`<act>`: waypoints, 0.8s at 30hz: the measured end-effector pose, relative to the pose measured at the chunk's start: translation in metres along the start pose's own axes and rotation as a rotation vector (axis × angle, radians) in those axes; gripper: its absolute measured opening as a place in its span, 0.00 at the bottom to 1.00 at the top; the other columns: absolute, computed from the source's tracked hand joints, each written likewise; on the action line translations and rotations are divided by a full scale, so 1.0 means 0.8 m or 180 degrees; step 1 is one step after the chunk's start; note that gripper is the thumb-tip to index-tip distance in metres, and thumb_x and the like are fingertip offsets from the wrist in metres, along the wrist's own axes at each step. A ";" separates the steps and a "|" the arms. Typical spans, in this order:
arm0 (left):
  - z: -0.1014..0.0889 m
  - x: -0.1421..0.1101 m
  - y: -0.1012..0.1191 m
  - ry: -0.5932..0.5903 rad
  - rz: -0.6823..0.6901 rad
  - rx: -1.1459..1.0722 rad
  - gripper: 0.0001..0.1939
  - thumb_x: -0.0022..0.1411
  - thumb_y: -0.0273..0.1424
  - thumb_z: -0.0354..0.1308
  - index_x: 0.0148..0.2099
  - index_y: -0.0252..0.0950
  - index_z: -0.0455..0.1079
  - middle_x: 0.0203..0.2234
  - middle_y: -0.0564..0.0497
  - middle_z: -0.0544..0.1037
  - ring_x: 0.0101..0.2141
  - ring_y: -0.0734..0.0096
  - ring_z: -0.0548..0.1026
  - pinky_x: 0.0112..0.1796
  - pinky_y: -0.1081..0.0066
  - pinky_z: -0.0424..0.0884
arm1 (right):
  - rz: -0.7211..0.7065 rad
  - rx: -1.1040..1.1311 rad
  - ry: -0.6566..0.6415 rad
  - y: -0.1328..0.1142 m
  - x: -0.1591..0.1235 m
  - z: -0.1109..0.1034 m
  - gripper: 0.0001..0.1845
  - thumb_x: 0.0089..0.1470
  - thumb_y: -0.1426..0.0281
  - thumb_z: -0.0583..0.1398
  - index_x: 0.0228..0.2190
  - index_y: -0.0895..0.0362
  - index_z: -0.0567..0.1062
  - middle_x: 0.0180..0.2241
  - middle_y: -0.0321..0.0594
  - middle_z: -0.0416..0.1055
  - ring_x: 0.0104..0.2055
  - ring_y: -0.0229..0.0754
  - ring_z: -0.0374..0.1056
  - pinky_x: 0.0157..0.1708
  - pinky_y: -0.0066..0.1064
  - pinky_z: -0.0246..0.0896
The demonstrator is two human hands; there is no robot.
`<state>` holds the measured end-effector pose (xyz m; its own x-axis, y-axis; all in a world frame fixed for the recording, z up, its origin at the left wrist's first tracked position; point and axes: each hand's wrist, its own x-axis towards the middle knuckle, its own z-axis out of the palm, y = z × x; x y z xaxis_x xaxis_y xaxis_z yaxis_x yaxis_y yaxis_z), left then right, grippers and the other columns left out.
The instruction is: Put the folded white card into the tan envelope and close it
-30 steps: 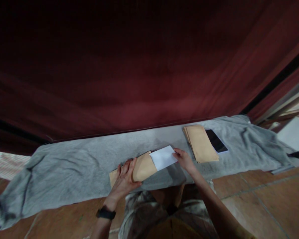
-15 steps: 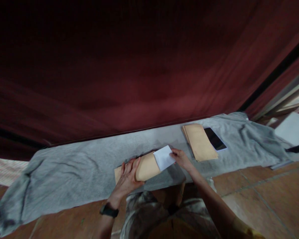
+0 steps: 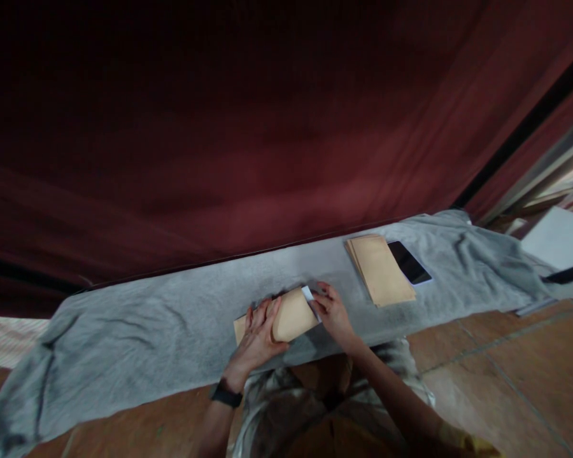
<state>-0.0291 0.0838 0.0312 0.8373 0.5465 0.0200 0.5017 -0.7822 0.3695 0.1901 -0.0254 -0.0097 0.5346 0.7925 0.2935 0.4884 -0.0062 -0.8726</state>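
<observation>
White paper (image 3: 307, 293), well out a second ago, now shows only as a strip at the mouth of a flat tan envelope (image 3: 295, 315) beneath the spread left hand (image 3: 258, 338); the right hand (image 3: 333, 316) touches the strip, its grip unclear.

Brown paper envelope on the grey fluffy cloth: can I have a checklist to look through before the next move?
1. Left hand spread on the brown paper envelope: ok.
2. Right hand at the visible end of the thin white paper: ok.
3. White paper all inside: not ok, a strip shows.
4. Flat stack of brown paper envelopes apart from both hands: ok.
5. Black-screened rectangular phone apart from both hands: ok.
6. Writing on the white paper: cannot tell, too little shows.
</observation>
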 end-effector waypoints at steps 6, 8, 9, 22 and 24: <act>0.002 0.006 0.009 0.0040 0.0074 -0.0023 0.59 0.48 0.36 0.68 0.73 0.45 0.33 0.66 0.40 0.55 0.65 0.45 0.53 0.64 0.42 0.39 | 0.0115 0.0044 0.0178 -0.009 -0.003 0.001 0.09 0.59 0.70 0.56 0.37 0.52 0.77 0.43 0.45 0.69 0.48 0.46 0.68 0.51 0.38 0.64; 0.004 0.007 0.010 0.0069 0.0112 -0.0014 0.59 0.48 0.36 0.68 0.73 0.46 0.34 0.66 0.41 0.55 0.65 0.46 0.54 0.64 0.42 0.39 | 0.0229 0.0268 0.0256 -0.006 -0.001 0.003 0.08 0.58 0.67 0.57 0.34 0.53 0.77 0.47 0.46 0.69 0.51 0.46 0.67 0.53 0.37 0.62; 0.005 0.008 0.010 0.0080 0.0127 -0.0001 0.59 0.48 0.35 0.68 0.73 0.46 0.34 0.66 0.42 0.55 0.65 0.46 0.54 0.64 0.42 0.38 | 0.0294 0.0386 0.0244 -0.004 0.000 0.004 0.08 0.57 0.66 0.58 0.33 0.53 0.77 0.48 0.46 0.69 0.52 0.46 0.67 0.54 0.36 0.61; 0.003 0.016 0.010 -0.0114 0.0254 0.0167 0.58 0.48 0.38 0.67 0.73 0.46 0.36 0.67 0.42 0.52 0.67 0.47 0.48 0.65 0.43 0.36 | 0.1047 0.1387 0.0179 0.005 0.006 0.008 0.18 0.47 0.67 0.59 0.42 0.53 0.71 0.27 0.31 0.72 0.29 0.38 0.67 0.32 0.27 0.63; 0.001 0.017 0.010 -0.0158 0.0269 0.0192 0.59 0.48 0.38 0.67 0.73 0.46 0.35 0.68 0.41 0.51 0.67 0.47 0.48 0.65 0.43 0.37 | 0.1230 0.1615 0.0150 0.004 0.008 0.009 0.20 0.44 0.67 0.59 0.42 0.53 0.72 0.26 0.31 0.70 0.27 0.38 0.65 0.29 0.26 0.62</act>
<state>-0.0134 0.0848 0.0339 0.8861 0.4635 0.0022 0.4398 -0.8422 0.3118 0.1899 -0.0162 -0.0131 0.6422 0.7631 -0.0724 -0.1267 0.0125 -0.9919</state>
